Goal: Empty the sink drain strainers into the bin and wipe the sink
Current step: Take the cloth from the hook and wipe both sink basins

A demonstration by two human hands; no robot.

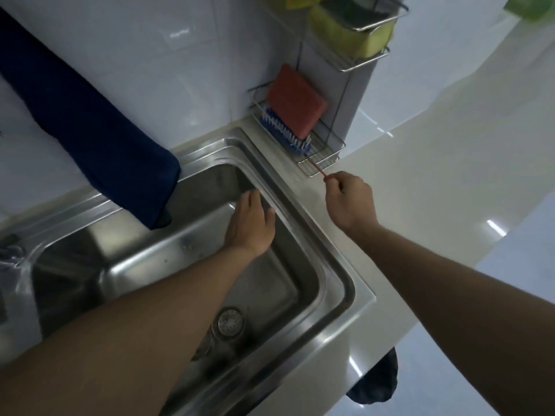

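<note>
A stainless steel sink (339, 283) fills the middle of the view. A round metal drain strainer (229, 321) sits in its basin, partly behind my left forearm. My left hand (250, 225) hovers flat over the basin's far right corner with straight fingers and holds nothing. My right hand (350, 196) is over the counter beside the sink and pinches a thin red string (316, 168). The string runs to the blue brush (288, 132) in the wire rack (322, 154).
An orange sponge (295, 102) leans in the same rack, and a yellow-green sponge (357, 31) sits in a higher wall rack. A dark blue cloth (90, 121) hangs over the sink's far rim. A pale countertop (435, 190) stretches to the right. A dark item (375, 382) lies below.
</note>
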